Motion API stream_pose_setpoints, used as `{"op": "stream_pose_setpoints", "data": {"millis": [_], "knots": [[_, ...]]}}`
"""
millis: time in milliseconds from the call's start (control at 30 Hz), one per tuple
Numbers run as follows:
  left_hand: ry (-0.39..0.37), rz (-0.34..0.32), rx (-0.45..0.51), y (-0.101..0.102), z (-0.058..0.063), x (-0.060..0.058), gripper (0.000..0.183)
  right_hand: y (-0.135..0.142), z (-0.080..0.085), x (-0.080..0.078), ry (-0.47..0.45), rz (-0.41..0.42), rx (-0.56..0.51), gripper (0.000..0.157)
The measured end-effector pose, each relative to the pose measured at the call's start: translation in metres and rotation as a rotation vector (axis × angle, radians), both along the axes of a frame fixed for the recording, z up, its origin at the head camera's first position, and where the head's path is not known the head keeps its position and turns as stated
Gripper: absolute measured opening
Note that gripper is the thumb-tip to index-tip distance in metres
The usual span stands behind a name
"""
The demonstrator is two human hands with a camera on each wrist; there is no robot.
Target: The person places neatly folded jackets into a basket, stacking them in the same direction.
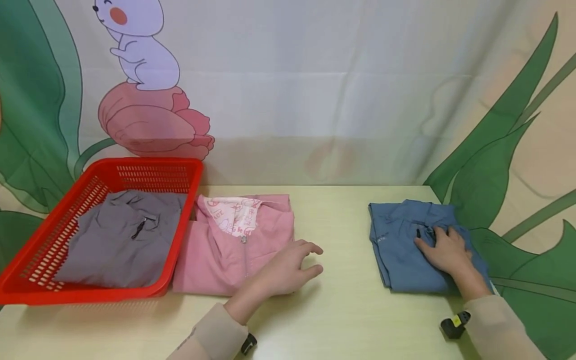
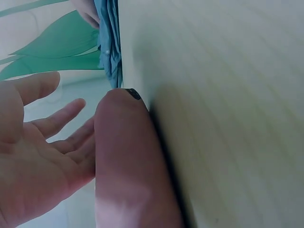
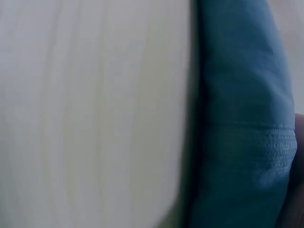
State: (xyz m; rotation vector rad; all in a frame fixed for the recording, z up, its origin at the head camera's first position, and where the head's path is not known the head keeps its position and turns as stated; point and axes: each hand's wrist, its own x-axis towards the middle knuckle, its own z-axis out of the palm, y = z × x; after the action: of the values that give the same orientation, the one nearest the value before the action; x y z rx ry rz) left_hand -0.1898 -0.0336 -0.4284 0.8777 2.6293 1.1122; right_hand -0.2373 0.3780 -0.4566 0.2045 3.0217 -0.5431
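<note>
My right hand [image 1: 445, 250] rests on a folded blue zip jacket [image 1: 402, 265] at the right of the table, thumb and fingers spread over the cloth by its dark zipper pull. The jacket's thick folded edge with stitching [image 3: 251, 147] fills the right side of the right wrist view. Over the near right corner of a folded pink zip jacket [image 1: 204, 267], my left hand [image 1: 288, 270] hovers low with fingers loosely bent and holds nothing. White printed lining shows at the pink jacket's neck. The left wrist view shows this palm [image 2: 38, 161] with nothing in it.
On the left stands a red plastic basket [image 1: 90, 296], holding a folded grey garment [image 1: 121, 250] with a black zipper pull. The pink jacket lies right against it. A printed curtain [image 1: 315, 100] hangs behind the pale table [image 1: 342, 300] and along its right side.
</note>
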Motion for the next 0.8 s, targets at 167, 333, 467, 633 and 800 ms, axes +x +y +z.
{"op": "stream_pose_setpoints", "data": {"millis": [167,333,467,633,800], "knots": [[-0.071,0.001,0.01,0.002,0.001,-0.001,0.047,-0.02,0.003,-0.003,-0.004,0.028,-0.01,0.083],[-0.151,0.047,0.071,0.007,0.001,-0.001,0.055,-0.038,0.004,-0.004,-0.003,0.048,-0.01,0.082],[-0.181,0.091,0.128,0.009,0.0,-0.002,0.057,-0.05,0.003,-0.005,-0.003,0.058,-0.008,0.082],[-0.234,0.131,0.165,0.012,-0.003,-0.005,0.059,-0.064,0.003,-0.007,-0.003,0.072,-0.007,0.081],[-0.324,0.194,0.238,0.017,-0.005,-0.01,0.062,-0.075,0.005,-0.007,0.0,0.089,0.0,0.08]]}}
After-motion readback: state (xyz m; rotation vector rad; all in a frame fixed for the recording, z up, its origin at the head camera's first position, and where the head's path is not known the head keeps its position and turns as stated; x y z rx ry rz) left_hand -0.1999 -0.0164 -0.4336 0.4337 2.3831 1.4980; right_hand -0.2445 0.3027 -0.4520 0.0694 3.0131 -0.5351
